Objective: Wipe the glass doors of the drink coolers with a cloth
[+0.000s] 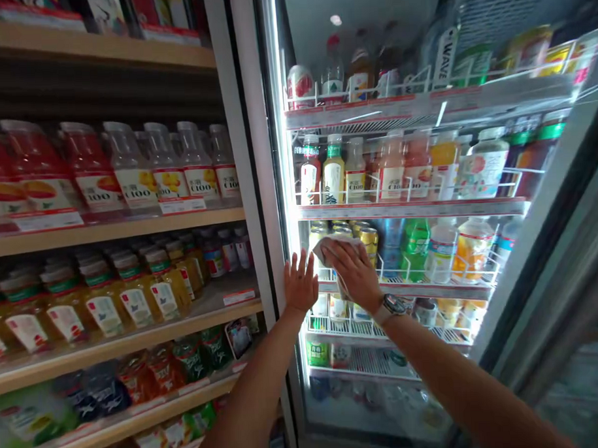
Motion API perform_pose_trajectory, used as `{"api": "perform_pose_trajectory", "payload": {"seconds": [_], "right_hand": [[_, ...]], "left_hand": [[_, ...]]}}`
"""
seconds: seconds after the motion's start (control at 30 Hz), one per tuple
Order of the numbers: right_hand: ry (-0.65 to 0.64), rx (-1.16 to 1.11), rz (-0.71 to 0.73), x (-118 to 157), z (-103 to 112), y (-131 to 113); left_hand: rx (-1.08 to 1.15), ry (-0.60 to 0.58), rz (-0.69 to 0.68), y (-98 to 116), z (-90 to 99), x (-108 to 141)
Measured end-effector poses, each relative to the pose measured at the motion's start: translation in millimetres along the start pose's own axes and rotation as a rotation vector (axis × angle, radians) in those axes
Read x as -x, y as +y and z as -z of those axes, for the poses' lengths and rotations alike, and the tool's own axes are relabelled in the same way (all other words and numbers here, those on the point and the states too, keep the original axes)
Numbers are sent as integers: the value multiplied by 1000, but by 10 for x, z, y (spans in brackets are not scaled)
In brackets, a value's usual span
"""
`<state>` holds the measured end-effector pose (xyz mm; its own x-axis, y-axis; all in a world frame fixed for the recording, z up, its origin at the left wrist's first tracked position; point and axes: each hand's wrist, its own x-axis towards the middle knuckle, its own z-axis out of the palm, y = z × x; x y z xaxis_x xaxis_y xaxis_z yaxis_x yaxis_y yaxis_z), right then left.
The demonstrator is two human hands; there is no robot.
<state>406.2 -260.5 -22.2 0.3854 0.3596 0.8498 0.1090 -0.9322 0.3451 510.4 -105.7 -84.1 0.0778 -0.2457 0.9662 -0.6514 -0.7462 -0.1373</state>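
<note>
My left hand (301,283) lies flat with fingers spread and pointing up, at the left edge of the fridge's glass door (325,406). Nothing is in it. To its right, my right hand (352,268) presses a white cloth (324,246) against the glass, level with the shelf of cans. Part of the cloth shows beyond the fingertips and below the palm; the rest is hidden under the hand. A watch (394,305) is on my right wrist. Behind the glass, near the cloth, stand gold cans (369,238) and a green bottle (417,246).
Wooden shelves (195,221) with rows of bottled drinks stand left of the fridge. A grey upright frame (252,154) separates them from it. Wire racks (411,210) of bottles fill the lit fridge. A dark door frame (539,242) slants along the right.
</note>
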Motion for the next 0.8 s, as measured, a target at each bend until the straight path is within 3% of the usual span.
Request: {"api": "perform_pose_trajectory", "payload": {"seconds": [0.1, 0.2, 0.3, 0.53, 0.6, 0.7, 0.8], "right_hand": [[59, 28, -19, -401, 100, 127], [82, 24, -45, -377, 73, 98], [53, 3, -54, -24, -59, -43], [-88, -57, 24, 1159, -408, -367], [-89, -73, 37, 1354, -447, -398], [-110, -97, 67, 1307, -418, -335], [-106, -92, 98, 846, -278, -166]], "left_hand": [[13, 19, -10, -5, 12, -22], [21, 45, -19, -4, 26, -39], [8, 58, -32, -4, 32, -42], [-11, 72, -37, 1, 30, -52], [-15, 76, -35, 6, 36, -58], [-28, 59, -35, 0, 36, -52], [-30, 29, -33, -21, 15, -28]]}}
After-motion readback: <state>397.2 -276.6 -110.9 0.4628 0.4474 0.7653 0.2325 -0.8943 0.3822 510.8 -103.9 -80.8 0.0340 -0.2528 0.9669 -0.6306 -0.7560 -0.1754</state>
